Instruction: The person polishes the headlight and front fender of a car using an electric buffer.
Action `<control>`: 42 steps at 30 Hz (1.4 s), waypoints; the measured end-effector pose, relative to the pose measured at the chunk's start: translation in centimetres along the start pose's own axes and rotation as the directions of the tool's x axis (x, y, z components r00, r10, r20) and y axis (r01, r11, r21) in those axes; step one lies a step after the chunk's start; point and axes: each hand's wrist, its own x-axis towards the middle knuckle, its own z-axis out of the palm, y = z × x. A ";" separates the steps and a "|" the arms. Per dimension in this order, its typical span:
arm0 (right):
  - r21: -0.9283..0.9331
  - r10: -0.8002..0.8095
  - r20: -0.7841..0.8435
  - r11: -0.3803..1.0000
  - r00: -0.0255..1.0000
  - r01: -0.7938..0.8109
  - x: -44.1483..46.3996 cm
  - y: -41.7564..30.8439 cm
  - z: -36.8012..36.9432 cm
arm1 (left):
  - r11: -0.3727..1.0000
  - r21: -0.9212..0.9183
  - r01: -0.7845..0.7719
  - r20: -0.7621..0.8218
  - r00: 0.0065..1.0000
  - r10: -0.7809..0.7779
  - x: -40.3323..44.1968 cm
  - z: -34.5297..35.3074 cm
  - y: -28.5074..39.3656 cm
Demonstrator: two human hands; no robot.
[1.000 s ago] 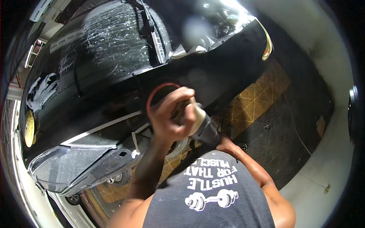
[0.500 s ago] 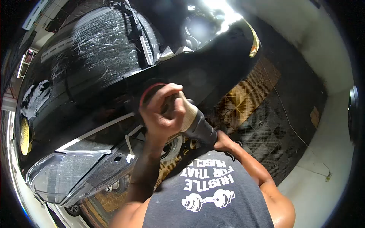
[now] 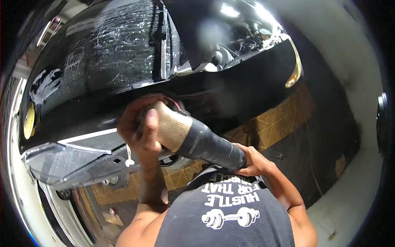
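The black car [image 3: 242, 80] fills the view, and beside its side panel a long power tool [image 3: 207, 142] angles away from it — tan, finely textured head toward the car, dark grey barrel pointing outward, a thin red edge showing by the paint, with contact there hidden. The left hand [image 3: 133, 129], nearer the car and slightly blurred, curls its fingers around the head end, forearm upright; the right hand [image 3: 256, 161], farther from the car — elbow bent — grasps the barrel's rear.
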 end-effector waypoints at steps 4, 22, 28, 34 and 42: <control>-0.056 0.111 0.078 0.993 0.991 -0.107 -2.0 3.1 -7.4 | 0.995 -0.088 0.040 -0.093 0.994 -0.048 -1.3 7.1 -2.5; -0.151 0.027 0.479 0.987 0.877 0.052 2.4 2.1 -19.6 | 0.997 0.002 0.076 -0.425 0.903 -0.067 -1.6 10.2 -2.1; -0.150 0.030 0.506 0.987 0.862 0.053 3.1 0.3 -22.1 | 0.998 -0.053 0.035 -0.405 0.913 -0.054 -0.8 10.7 -2.0; -0.298 0.169 0.445 0.954 0.880 -0.032 0.9 1.1 -26.5 | 0.997 -0.042 0.059 -0.325 0.943 -0.070 0.1 16.1 -3.9; -0.300 0.242 0.434 0.947 0.868 -0.114 0.7 1.0 -26.4 | 0.996 -0.067 0.063 -0.321 0.943 -0.081 0.4 16.6 -3.8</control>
